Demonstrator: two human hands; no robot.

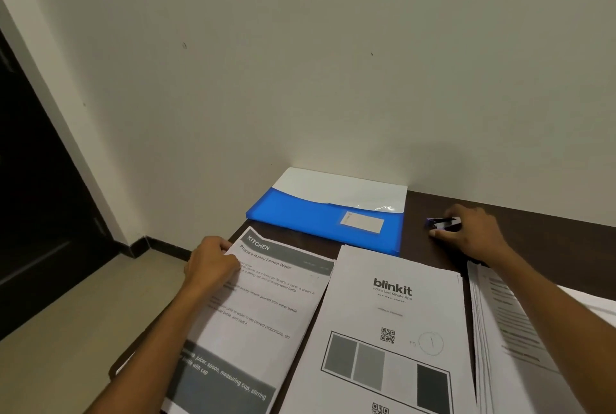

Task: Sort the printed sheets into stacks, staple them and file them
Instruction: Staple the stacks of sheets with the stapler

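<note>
1. Nearest, three paper stacks lie side by side on the dark table [430,247]. The right stack [500,330] is fanned; its print is too blurred to read.
2. Middle stack [393,330]: top sheet reads "blinkit", then "India's Last Minute App". It carries two QR codes, a row of grey boxes and a hand-drawn circle.
3. Left stack [260,313]: header "KITCHEN", title "Prepare Honey Lemon Water". The grey band near the bottom reads "juicer, spoon, measuring cup, stirring".
4. Left hand [211,265]: fingers curled, pinching the far left corner of the left stack, thumb on top of the sheet.
5. Right hand [466,230]: farther off, right of the folder, fingers curled round a small stapler [440,223], purple and black, on the table.
6. Farthest, a blue folder [320,220] with a white flap and a blank-looking label lies against the wall [300,63].
</note>
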